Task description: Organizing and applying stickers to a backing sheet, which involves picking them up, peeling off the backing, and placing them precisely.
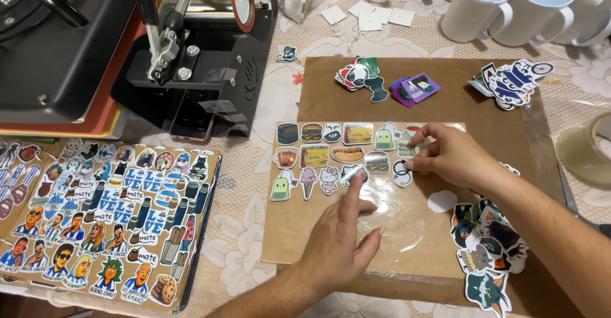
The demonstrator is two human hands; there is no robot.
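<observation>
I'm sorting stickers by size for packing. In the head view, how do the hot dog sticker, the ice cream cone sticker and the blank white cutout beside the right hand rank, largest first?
1. Hot dog sticker and ice cream cone sticker: about alike, one wide, one tall; unranked.
2. Blank white cutout: slightly smaller, though close.

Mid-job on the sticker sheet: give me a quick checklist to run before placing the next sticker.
1. Left hand pinning the clear film flat: ok.
2. Right hand fingers on the small sticker in the second row: ok.
3. Whether that sticker is fully stuck down: cannot tell.
4. Free film below the rows: ok.
5. Loose sticker pile within reach at right: ok.
6. Rows straight, no overlaps: cannot tell.
</observation>
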